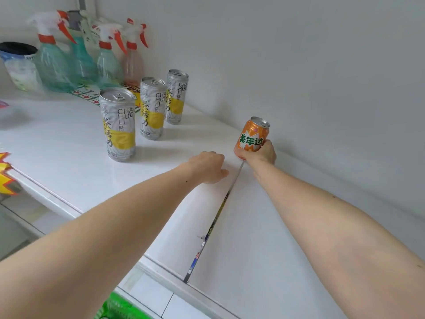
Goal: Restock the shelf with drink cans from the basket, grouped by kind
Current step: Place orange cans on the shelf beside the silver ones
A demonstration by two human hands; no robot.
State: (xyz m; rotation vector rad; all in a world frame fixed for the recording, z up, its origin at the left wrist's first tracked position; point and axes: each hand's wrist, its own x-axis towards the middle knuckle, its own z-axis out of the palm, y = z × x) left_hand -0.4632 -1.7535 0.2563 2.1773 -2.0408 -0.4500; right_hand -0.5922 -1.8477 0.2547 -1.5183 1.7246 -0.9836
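Note:
Three tall grey-and-yellow tea cans stand in a diagonal row on the white shelf (pixel 69 157): the nearest (pixel 118 124), the middle one (pixel 152 108) and the farthest (pixel 176 96). My right hand (pixel 261 155) grips an orange soda can (pixel 252 137) by its bottom, held slightly tilted close to the back wall, right of the tea cans. My left hand (pixel 210 168) rests on the shelf beside it with fingers curled and nothing in it. A corner of the green basket (pixel 115 308) shows at the bottom edge.
Several spray bottles (pixel 55 63) with red-and-white triggers stand at the shelf's far left, beside a dark-topped container (pixel 19 65). A seam (pixel 213 222) between two shelf boards runs under my hands. The white back wall (pixel 299 65) rises on the right.

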